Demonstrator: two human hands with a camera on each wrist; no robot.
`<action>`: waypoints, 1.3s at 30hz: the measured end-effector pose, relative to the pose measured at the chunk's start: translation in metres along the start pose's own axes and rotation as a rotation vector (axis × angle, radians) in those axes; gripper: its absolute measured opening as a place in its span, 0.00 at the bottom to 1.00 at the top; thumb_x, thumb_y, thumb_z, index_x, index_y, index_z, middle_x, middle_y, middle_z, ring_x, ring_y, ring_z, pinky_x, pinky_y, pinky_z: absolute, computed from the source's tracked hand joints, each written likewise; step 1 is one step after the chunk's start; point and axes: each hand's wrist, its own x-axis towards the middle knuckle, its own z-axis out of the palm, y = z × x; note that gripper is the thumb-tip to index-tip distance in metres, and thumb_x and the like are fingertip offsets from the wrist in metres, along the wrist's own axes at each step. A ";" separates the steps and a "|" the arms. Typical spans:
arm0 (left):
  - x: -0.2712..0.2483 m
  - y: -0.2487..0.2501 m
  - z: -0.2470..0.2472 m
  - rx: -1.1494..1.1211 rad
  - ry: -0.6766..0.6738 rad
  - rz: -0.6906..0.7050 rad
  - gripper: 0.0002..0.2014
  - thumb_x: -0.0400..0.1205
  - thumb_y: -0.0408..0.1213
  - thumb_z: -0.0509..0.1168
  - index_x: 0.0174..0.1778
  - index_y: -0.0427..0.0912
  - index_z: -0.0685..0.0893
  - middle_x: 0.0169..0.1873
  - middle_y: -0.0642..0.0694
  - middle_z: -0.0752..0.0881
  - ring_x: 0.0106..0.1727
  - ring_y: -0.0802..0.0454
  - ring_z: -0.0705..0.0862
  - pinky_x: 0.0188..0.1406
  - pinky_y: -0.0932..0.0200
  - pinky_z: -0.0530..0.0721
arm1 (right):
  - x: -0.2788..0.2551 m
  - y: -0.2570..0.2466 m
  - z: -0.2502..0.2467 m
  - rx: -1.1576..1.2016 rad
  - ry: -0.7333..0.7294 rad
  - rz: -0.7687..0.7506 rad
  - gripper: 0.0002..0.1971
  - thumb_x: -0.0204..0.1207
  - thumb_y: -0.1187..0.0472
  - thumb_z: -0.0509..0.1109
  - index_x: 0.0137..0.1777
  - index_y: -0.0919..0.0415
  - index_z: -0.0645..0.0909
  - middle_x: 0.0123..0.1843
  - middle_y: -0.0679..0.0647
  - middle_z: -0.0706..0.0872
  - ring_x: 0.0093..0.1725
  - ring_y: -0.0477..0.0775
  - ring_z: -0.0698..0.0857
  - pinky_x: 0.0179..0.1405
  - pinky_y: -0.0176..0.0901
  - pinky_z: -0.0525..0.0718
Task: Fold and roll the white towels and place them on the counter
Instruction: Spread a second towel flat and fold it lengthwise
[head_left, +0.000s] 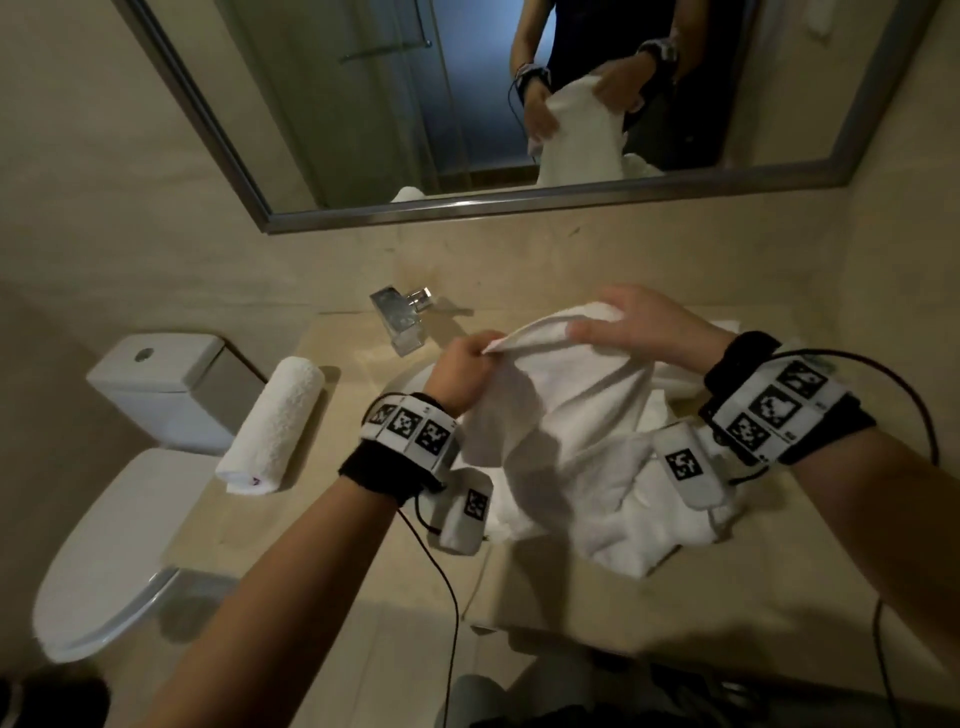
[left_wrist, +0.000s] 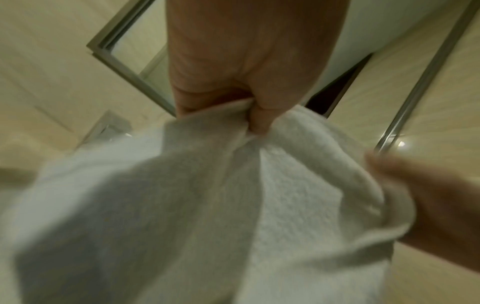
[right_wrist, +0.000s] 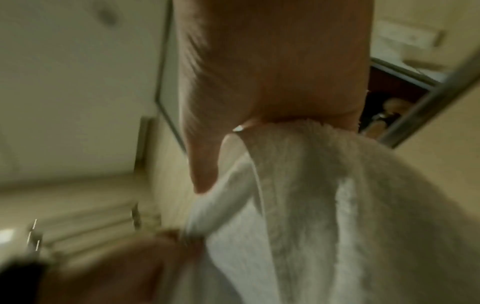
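Observation:
A white towel (head_left: 561, 395) hangs in the air above the counter, held up by its top edge. My left hand (head_left: 462, 364) pinches one end of that edge; the left wrist view shows the fingers (left_wrist: 257, 115) curled round bunched towel (left_wrist: 233, 205). My right hand (head_left: 634, 322) grips the same edge further right, its thumb over the hem, and the towel (right_wrist: 324, 205) drapes down below it in the right wrist view. More white towels (head_left: 639, 514) lie crumpled on the counter under the raised one. One rolled white towel (head_left: 272, 426) lies at the counter's left end.
A beige stone counter (head_left: 322, 525) runs along the wall, with a chrome tap (head_left: 402, 317) behind a basin mostly hidden by towels. A toilet with cistern (head_left: 156, 384) and closed lid (head_left: 109, 561) stands to the left. A framed mirror (head_left: 467, 104) hangs above.

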 end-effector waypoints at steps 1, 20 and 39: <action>0.003 0.004 -0.009 0.025 0.059 0.039 0.12 0.81 0.25 0.58 0.54 0.34 0.86 0.48 0.33 0.87 0.49 0.42 0.85 0.48 0.57 0.80 | 0.001 0.006 -0.002 -0.123 0.011 0.013 0.10 0.73 0.54 0.74 0.40 0.53 0.74 0.39 0.48 0.79 0.38 0.49 0.78 0.34 0.41 0.70; 0.051 0.062 -0.116 0.717 0.344 0.265 0.14 0.81 0.34 0.54 0.59 0.46 0.81 0.55 0.31 0.83 0.56 0.28 0.81 0.51 0.42 0.78 | 0.012 0.064 -0.120 -0.727 0.562 0.324 0.14 0.77 0.67 0.62 0.61 0.61 0.81 0.61 0.67 0.82 0.61 0.70 0.82 0.58 0.59 0.79; 0.048 0.029 -0.214 0.778 0.560 0.151 0.16 0.84 0.34 0.55 0.64 0.41 0.80 0.57 0.24 0.81 0.57 0.24 0.79 0.54 0.36 0.77 | -0.054 0.046 -0.185 -0.825 0.828 0.251 0.09 0.76 0.76 0.59 0.53 0.78 0.77 0.51 0.81 0.80 0.51 0.77 0.82 0.48 0.63 0.79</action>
